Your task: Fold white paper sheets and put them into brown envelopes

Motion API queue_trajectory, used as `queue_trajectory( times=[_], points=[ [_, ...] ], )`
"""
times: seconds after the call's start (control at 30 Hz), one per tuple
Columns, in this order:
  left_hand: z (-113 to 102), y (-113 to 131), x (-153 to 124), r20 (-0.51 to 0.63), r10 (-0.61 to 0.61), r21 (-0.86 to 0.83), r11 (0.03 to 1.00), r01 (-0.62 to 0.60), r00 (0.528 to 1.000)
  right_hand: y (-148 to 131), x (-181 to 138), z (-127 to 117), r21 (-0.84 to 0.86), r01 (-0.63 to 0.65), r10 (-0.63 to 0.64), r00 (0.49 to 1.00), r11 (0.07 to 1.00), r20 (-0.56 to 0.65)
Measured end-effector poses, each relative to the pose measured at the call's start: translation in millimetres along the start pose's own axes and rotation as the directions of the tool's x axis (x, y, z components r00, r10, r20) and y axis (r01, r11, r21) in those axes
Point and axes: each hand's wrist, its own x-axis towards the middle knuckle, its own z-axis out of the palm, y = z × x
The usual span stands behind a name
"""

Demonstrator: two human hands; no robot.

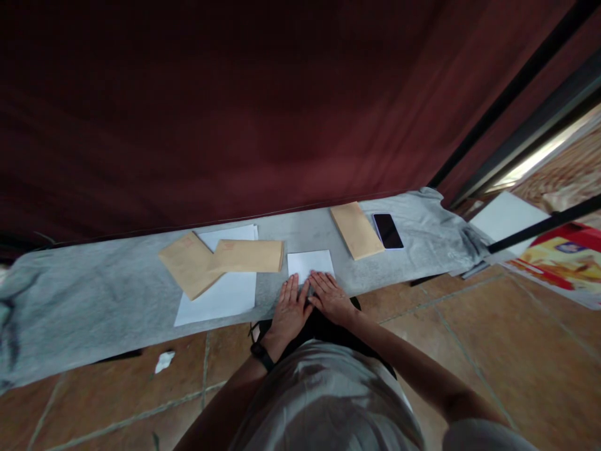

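A folded white sheet of paper (310,260) lies at the near edge of the cloth-covered bench, in front of my body. My left hand (290,310) rests flat on its near left part, fingers stretched forward. Beside it, my right hand (331,299) lies flat on the near right part, and the two thumbs almost meet. Both hands cover the sheet's near edge. Just left of the sheet is a stack of brown envelopes (248,255), overlapping another brown envelope stack (188,266). White paper sheets (230,294) lie under them.
Right of my hands, a brown envelope (357,232) lies against a dark-screened phone (389,230). Grey cloth (107,300) covers the narrow bench, with a dark red curtain (235,125) behind. A red and yellow box (563,257) stands at the right. Crumpled tissue (164,361) is on the tiled floor.
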Motion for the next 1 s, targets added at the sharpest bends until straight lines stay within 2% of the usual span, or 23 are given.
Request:
queue_trajectory(
  times=[0.13, 0.27, 0.4, 0.53, 0.67, 0.83, 1.0],
  points=[
    [-3, 1, -3, 0.005, -0.022, 0.004, 1.0, 0.022, 1.0, 12, -12, 2, -0.024, -0.069, 0.069, 0.997, 0.997, -0.033],
    [-3, 3, 1, -0.016, -0.065, -0.033, 0.997, 0.065, 0.998, 26, -23, 0, -0.02, -0.077, 0.076, 0.996, 0.997, -0.047],
    [3, 8, 25, -0.032, -0.057, -0.088, 0.995, 0.054, 0.998, 28, -24, 1, -0.005, -0.093, 0.093, 0.994, 0.996, -0.064],
    [11, 13, 57, 0.016, -0.026, -0.105, 0.994, 0.028, 1.0, 25, -22, 4, -0.009, -0.106, 0.105, 0.992, 0.994, -0.07],
    [17, 8, 77, 0.011, -0.05, -0.118, 0.992, 0.051, 0.999, 24, -22, 3, -0.017, -0.109, 0.107, 0.992, 0.994, -0.061],
    [21, -5, 78, -0.02, -0.137, -0.083, 0.987, 0.135, 0.99, 22, -23, 1, -0.011, -0.122, 0.121, 0.99, 0.992, -0.066],
    [22, -7, 74, -0.022, -0.16, -0.057, 0.986, 0.158, 0.987, 18, -11, -3, 0.019, -0.193, 0.194, 0.976, 0.981, -0.1]
  ],
)
